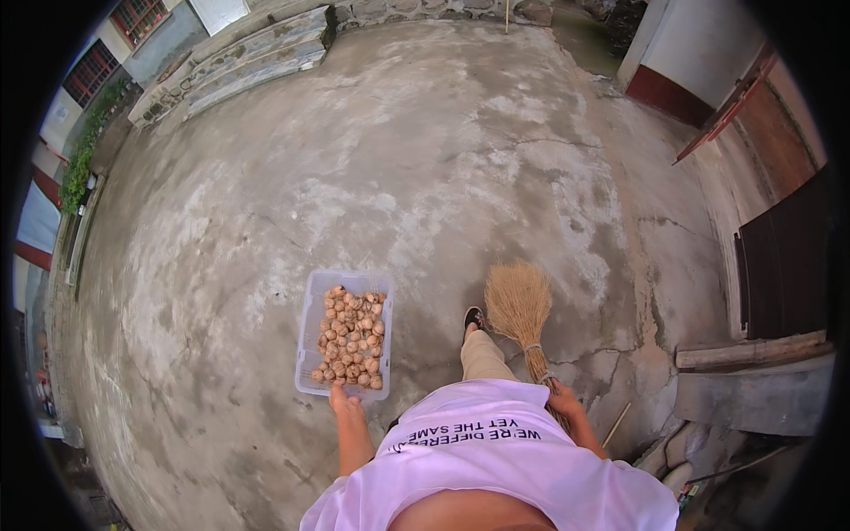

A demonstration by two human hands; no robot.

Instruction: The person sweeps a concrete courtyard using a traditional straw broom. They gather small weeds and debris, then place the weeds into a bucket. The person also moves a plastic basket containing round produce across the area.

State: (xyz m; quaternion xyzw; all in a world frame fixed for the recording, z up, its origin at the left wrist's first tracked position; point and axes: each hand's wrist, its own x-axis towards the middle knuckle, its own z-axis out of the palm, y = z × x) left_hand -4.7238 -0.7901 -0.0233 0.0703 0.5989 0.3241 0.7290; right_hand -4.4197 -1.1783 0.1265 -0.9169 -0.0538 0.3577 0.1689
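Observation:
My left hand grips the near edge of a translucent white plastic bin, its fingers partly hidden beneath the rim. Inside lie many brown walnuts, bunched loosely, mostly in the middle and near part of the bin. On my right side, my right hand is closed around the handle of a straw broom. The broom's fanned bristles point forward, away from me. My foot in a dark shoe shows just left of the bristles.
Stained, cracked concrete ground spreads ahead. Stone steps rise at the far left, with green plants along the left wall. At right are a dark panel, a wooden beam and an open reddish door. A thin stick lies near my right arm.

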